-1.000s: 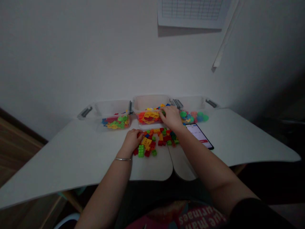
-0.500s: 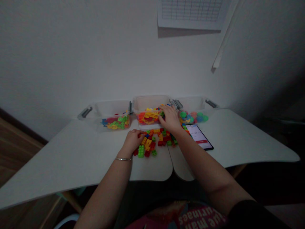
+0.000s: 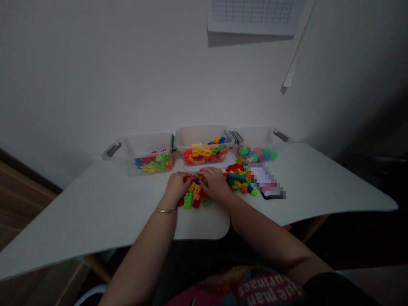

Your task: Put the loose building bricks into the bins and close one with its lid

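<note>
Caller: Hands both down on the bench, meeting over the loose bricks near its front edge. Left hand sits on the pile's left side and right hand on its right, fingertips almost touching.

Spotter: And the grip on each?

Caller: Left grip is curled, fingers tucked down into the bricks. Whether it has one pinched, I cannot tell. Right grip is palm-down, fingers bent over the red and yellow pieces, and again I cannot tell if anything is caught in it.

Spotter: What's around them?

Caller: Green, red and yellow bricks poke out below the knuckles. A second heap lies just right of the right hand, running up against a phone with its screen blurred out. Behind, against the wall, three clear bins stand in a row. The left bin holds mixed pieces. The middle bin, straight beyond the hands, holds mixed bricks. The right bin holds round green and pink pieces. Thin bangle on the left wrist.
</note>
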Tool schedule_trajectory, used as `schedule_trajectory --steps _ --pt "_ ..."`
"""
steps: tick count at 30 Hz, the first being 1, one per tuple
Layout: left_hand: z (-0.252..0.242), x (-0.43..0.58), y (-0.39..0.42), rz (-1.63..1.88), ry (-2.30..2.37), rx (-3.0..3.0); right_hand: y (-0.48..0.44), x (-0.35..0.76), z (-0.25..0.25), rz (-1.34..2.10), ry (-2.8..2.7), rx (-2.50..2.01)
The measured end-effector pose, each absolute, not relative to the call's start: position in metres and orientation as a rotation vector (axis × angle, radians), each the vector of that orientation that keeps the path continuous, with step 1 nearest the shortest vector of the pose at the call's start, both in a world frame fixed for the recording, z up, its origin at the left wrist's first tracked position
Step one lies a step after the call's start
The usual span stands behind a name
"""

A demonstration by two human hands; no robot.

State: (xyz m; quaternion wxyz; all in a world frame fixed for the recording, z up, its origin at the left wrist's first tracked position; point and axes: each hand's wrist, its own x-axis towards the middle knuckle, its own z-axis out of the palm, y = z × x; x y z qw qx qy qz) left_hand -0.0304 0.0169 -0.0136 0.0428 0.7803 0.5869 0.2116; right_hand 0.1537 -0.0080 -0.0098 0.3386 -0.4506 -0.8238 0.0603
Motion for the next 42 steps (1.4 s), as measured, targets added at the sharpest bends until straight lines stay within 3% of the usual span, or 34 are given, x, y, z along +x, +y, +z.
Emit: schedule_trajectory --steps 16,31,42 --pt "-0.018 -0.030 0.018 0.757 1.873 2.352 -0.009 0.148 -0.013 0.140 -2.171 -1.227" --pt "0.004 -0.022 0.003 1.024 1.495 2.504 -0.001 0.155 -0.015 0.479 -1.888 -1.145" --pt "0.001 -0.025 0.002 1.116 1.484 2.440 0.002 0.157 -0.016 0.606 -1.739 -1.040"
